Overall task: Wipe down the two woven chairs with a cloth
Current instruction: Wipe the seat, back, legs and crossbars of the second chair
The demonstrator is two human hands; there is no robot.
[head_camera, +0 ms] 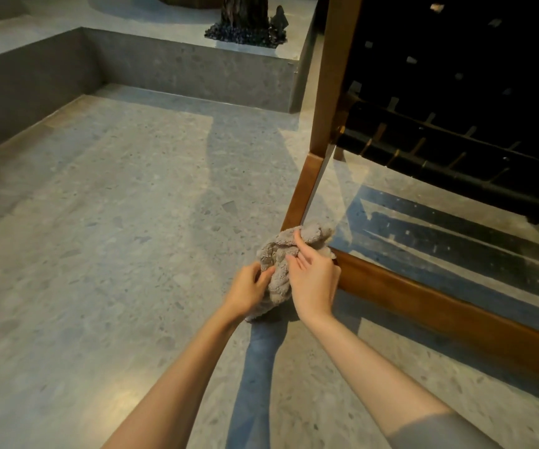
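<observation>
Progress: chair base reached, remainder unverified

Left hand (248, 288) grips the bunched cloth (276, 254); right hand (314, 277) pinches its upper fold, at the corner of the lower rail (440, 307). Beyond, the woven chair (456, 102) shows no judgeable cleaning. Second chair not in view.

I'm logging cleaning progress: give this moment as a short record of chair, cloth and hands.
chair: brown wooden frame, black woven straps
cloth: grey, bunched, at the frame's lower corner
left hand: grips the cloth's lower part
right hand: pinches its upper folds
contact with frame: cannot tell
floor: speckled grey stone
</observation>
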